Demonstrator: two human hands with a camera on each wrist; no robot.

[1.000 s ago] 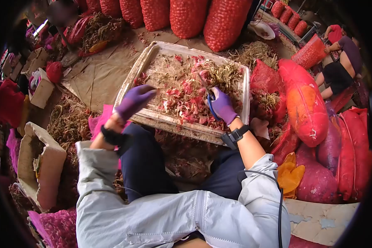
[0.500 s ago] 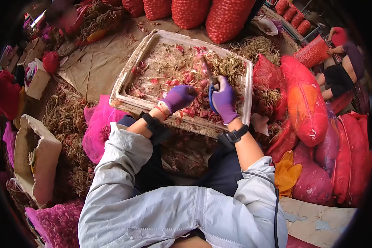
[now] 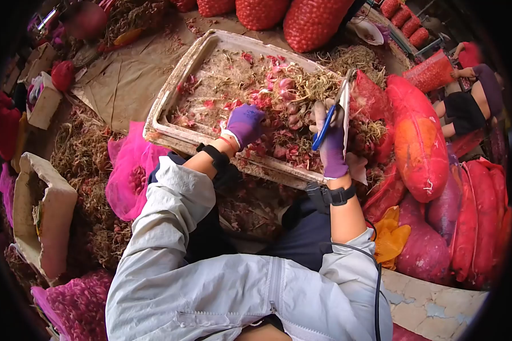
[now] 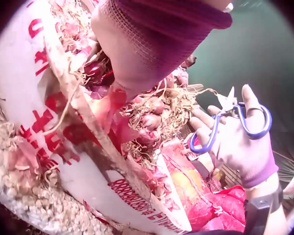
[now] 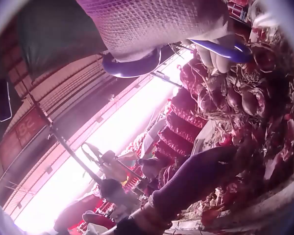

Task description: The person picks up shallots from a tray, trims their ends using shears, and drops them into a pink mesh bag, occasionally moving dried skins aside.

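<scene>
Scissors with blue handles (image 3: 324, 129) hang on my right hand (image 3: 334, 149), whose purple glove has a pale palm. In the left wrist view the palm faces the camera, with digits through the scissors' loops (image 4: 206, 142). The right fingers are at the right side of a white foam tray (image 3: 179, 94). Shallots (image 3: 293, 108) with dry stems lie by them, among loose red skins. My left hand (image 3: 245, 125), also gloved in purple, reaches down into the near part of the tray. Its fingertips are hidden among skins and shallots (image 4: 152, 120); I cannot tell whether they grip any.
Full red net sacks (image 3: 316, 23) stand behind the tray. More red sacks (image 3: 418, 139) lie at my right, near an orange cloth (image 3: 391, 236). A pink net (image 3: 133, 170) and a broken foam box (image 3: 54, 216) are at my left. A person (image 3: 472, 99) bends over at the far right.
My left hand has come in from the tray's left edge over its near middle and down. The right hand has moved right and turned palm up, its scissors swinging round; shallots now show beside it.
</scene>
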